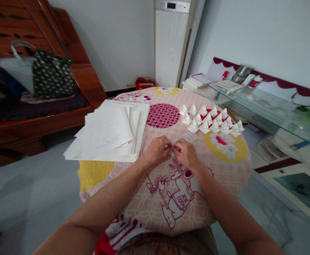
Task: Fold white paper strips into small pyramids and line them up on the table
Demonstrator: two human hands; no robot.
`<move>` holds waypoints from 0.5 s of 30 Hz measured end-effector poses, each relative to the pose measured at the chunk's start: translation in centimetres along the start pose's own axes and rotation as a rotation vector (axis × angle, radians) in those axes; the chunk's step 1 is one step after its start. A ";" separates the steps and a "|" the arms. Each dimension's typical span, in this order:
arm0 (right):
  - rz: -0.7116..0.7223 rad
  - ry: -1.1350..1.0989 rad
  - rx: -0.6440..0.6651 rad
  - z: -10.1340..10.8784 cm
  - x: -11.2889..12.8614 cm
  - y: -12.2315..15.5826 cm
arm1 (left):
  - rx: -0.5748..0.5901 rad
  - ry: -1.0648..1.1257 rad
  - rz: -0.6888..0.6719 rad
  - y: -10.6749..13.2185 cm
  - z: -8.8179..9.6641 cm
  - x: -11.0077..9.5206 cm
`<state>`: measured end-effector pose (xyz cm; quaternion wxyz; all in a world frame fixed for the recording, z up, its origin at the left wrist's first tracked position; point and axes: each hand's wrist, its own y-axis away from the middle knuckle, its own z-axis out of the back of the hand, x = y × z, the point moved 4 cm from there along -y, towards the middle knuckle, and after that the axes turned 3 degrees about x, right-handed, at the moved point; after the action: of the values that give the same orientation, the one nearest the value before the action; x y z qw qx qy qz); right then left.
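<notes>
My left hand and my right hand meet over the middle of the round table, fingertips pinched together. Between them shows a sliver of a small folded piece of paper, mostly hidden by the fingers. Beyond my right hand stand several white folded paper boats, set out in rows on the cloth. To the left of my left hand lies a stack of white paper sheets, the top ones askew and faintly printed.
A pink patterned tablecloth covers the table. On the right is a glass-topped cabinet with cups and papers. At left stands a wooden bench holding a dark patterned bag. A white floor-standing unit is at the back.
</notes>
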<state>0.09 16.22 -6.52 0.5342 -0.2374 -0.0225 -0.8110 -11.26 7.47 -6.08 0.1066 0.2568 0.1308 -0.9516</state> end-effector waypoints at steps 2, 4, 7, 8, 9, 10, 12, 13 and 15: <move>-0.014 0.035 -0.007 0.0 0.1 0.0 | 0.006 -0.010 -0.007 -0.1 -0.2 -0.1; -0.035 0.065 -0.014 -0.1 0.2 0.0 | 0.006 -0.022 -0.002 -0.1 -0.3 -0.1; -0.063 0.101 -0.013 -0.2 0.6 0.0 | -0.003 -0.037 0.016 -0.3 -0.3 0.0; -0.073 0.110 -0.011 -0.2 0.8 0.0 | -0.004 -0.039 0.019 -0.3 -0.3 -0.1; -0.086 0.118 -0.013 -0.3 0.9 0.0 | -0.003 -0.040 0.020 -0.3 -0.4 -0.1; -0.101 0.123 -0.018 -0.3 1.0 0.0 | -0.004 -0.041 0.020 -0.3 -0.4 -0.1; -0.133 0.116 -0.046 -0.3 1.1 -0.1 | -0.011 -0.042 0.020 -0.3 -0.3 -0.1; -0.145 0.098 -0.065 -0.2 1.1 0.0 | -0.015 -0.041 0.020 -0.2 -0.3 -0.1; -0.164 0.023 -0.108 0.0 0.8 0.0 | -0.025 -0.039 0.021 -0.1 -0.3 -0.2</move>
<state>-0.15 15.54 -6.17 0.4528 -0.2539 0.0078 -0.8547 -11.02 7.71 -6.22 0.1222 0.2381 0.1378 -0.9536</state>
